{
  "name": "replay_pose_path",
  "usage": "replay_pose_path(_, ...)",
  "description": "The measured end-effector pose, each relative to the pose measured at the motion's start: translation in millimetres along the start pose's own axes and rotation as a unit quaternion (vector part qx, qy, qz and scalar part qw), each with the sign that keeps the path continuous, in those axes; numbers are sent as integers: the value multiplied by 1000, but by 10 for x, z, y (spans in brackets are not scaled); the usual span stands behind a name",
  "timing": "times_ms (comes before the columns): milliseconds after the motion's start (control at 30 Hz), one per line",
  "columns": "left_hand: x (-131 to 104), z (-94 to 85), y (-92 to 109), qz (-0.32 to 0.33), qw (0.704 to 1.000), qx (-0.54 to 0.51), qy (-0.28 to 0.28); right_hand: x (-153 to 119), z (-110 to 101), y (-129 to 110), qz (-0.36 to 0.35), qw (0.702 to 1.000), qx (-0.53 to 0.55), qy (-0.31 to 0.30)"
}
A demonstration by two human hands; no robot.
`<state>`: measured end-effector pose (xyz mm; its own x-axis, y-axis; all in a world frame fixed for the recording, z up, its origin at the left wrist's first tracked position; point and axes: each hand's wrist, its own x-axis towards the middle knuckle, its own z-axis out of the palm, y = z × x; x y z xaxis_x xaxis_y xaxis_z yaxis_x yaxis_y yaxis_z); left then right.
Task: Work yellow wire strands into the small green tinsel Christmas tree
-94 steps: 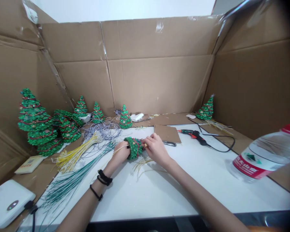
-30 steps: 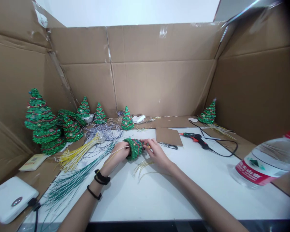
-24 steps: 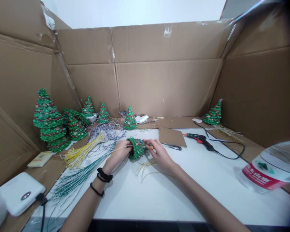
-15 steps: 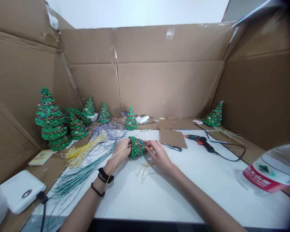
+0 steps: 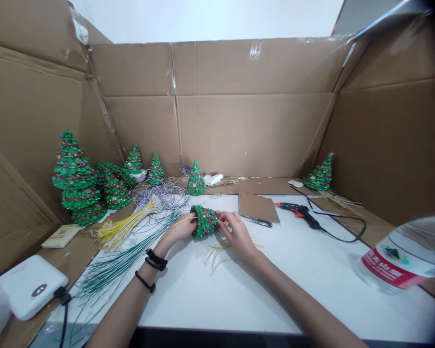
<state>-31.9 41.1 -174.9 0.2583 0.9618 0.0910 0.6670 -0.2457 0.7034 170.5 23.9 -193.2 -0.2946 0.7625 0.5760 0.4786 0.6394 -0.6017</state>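
A small green tinsel tree [image 5: 204, 221] lies on its side between my hands above the white board. My left hand [image 5: 184, 226] is closed on its wide base end, with fingertips hidden inside or behind it. A pale strand runs across that hand to the tree. At the decorated side, my right hand [image 5: 234, 230] pinches something small, perhaps the strand's end, near an orange-brown bead. Below the hands, loose pale strands [image 5: 217, 251] lie on the board.
Left of my hands are yellow strands [image 5: 126, 226], green strands [image 5: 112, 270] and tangled wire [image 5: 163, 195]. A cardboard piece [image 5: 257, 207], tweezers [image 5: 258, 222], a glue gun [image 5: 299, 211] and a bottle [image 5: 402, 256] are on the right. Green trees [image 5: 76, 179] stand behind.
My left hand has shifted slightly left and loosened around the tree's base. The strand over it now lies lower, along the hand. My right hand has barely moved.
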Motion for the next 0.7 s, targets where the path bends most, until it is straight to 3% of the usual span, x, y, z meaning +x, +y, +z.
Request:
replay_pose_path(233,23,-5,4,100,994,-36,-17,0,-3,1,-10,1000,-15,0)
replay_pose_path(367,55,52,-30,152,979,-122,-57,3,15,32,-25,999,-28,8)
replay_pose_path(533,89,138,-87,130,960,-234,-77,2,38,54,-48,997,-58,25)
replay_pose_path(700,88,160,-63,108,964,-236,-54,-7,53,26,-58,995,-81,32)
